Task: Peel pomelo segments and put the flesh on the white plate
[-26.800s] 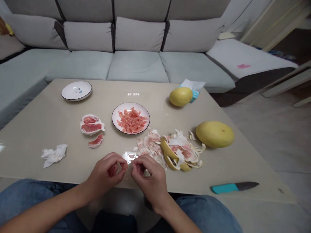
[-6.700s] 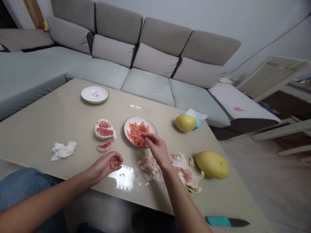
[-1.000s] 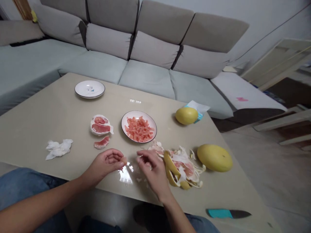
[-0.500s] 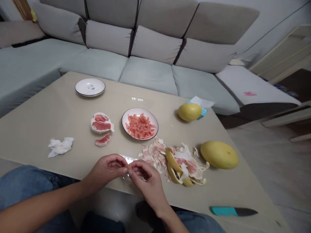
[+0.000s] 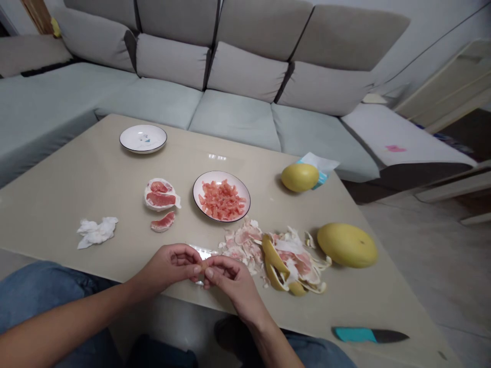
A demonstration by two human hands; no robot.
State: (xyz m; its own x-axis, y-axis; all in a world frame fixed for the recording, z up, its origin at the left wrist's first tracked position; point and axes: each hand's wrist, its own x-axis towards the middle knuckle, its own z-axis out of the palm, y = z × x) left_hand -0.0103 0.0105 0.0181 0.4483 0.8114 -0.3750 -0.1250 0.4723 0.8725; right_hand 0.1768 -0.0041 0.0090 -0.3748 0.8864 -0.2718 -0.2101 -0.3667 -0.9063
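Note:
Near the table's front edge, my left hand (image 5: 174, 263) and my right hand (image 5: 230, 278) meet at the fingertips. Both are closed in a pinch on a small pinkish piece of pomelo (image 5: 203, 265), mostly hidden by the fingers. Beyond them stands a white, dark-rimmed plate (image 5: 198, 203) heaped with loose pomelo flesh (image 5: 222, 199). Left of the plate lie a partly peeled pomelo chunk (image 5: 161, 198) and a separate pomelo segment (image 5: 163, 222). A pile of membranes and yellow rind (image 5: 284, 260) spreads right of my right hand.
Whole pomelos sit on the right, one near (image 5: 347, 245) and one farther (image 5: 299, 177) against a tissue pack (image 5: 324, 171). A teal-handled knife (image 5: 370, 335) lies at the front right. Crumpled tissue (image 5: 97, 232) and another plate (image 5: 143, 138) are on the left. A sofa (image 5: 238, 115) stands behind.
Both hands stay nearly in place, fingertips together. My right fingers have shifted slightly, and a little more of the small piece shows between the fingertips. Other things on the table have not moved.

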